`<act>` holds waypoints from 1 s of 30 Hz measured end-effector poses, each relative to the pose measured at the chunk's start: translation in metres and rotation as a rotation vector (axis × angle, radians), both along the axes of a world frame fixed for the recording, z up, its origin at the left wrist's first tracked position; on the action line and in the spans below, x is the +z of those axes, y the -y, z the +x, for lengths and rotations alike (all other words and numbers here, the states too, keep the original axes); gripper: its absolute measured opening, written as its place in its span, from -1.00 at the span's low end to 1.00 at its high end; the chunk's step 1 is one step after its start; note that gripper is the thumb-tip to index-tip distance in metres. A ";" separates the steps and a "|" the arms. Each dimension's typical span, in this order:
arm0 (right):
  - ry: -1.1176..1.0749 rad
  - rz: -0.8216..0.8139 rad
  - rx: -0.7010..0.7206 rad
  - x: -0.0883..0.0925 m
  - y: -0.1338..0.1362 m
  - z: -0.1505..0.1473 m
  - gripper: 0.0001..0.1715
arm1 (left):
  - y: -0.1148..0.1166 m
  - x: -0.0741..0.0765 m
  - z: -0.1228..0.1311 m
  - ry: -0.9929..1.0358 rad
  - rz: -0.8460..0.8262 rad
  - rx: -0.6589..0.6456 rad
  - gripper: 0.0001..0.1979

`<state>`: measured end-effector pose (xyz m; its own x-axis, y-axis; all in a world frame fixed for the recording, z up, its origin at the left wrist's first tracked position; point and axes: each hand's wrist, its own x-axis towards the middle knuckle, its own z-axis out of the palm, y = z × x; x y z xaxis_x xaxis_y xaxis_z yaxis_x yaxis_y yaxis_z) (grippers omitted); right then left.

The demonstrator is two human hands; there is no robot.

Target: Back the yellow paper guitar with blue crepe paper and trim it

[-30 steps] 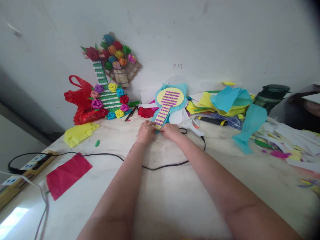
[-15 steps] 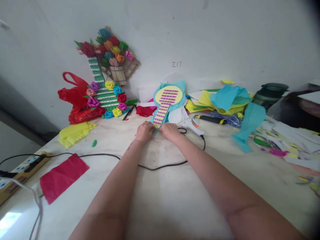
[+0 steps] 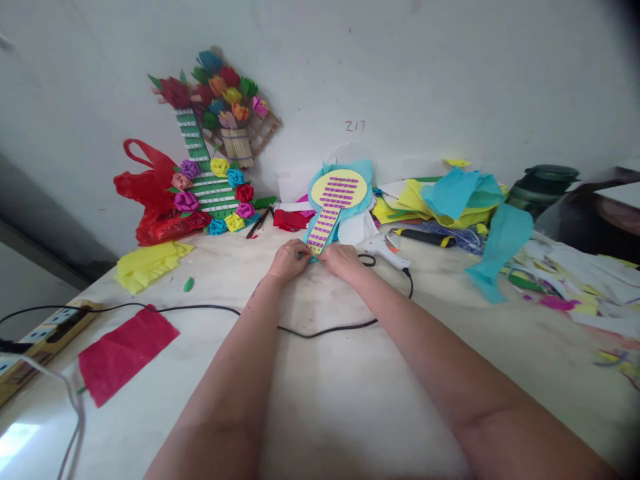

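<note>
A yellow paddle-shaped craft piece [image 3: 336, 197] with rows of purple strips leans against the wall, backed by blue tissue paper. My left hand [image 3: 289, 259] and my right hand [image 3: 341, 258] meet at the bottom end of its handle. Both have their fingers pinched together on the handle's tip and the blue paper there. A white glue gun [image 3: 386, 253] lies just right of my right hand, its black cord [image 3: 320, 331] looping across the table under my forearms.
Paper-flower stick decorations [image 3: 215, 147] and a red plastic bag [image 3: 150, 200] stand at the back left. Yellow paper [image 3: 147, 263], a red sheet [image 3: 125, 353] and a power strip [image 3: 45, 330] lie left. Piles of coloured paper [image 3: 465, 200] and a dark green jar [image 3: 543, 187] fill the right.
The view has shifted slightly. My hands stay pinched at the handle's bottom end with only small finger movement.
</note>
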<state>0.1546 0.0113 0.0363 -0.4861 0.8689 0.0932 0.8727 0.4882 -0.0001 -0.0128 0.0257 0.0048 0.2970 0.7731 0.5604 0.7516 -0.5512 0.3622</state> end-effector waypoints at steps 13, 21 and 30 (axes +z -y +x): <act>-0.047 -0.013 -0.005 0.001 -0.002 0.003 -0.63 | 0.000 -0.003 -0.001 0.110 -0.013 -0.038 -0.94; -0.072 -0.016 -0.013 -0.003 -0.005 0.006 -0.63 | -0.004 -0.006 -0.004 0.236 -0.081 -0.082 -0.95; -0.044 -0.018 -0.008 0.003 -0.001 0.005 -0.61 | -0.004 -0.006 -0.002 0.161 -0.012 -0.060 -0.92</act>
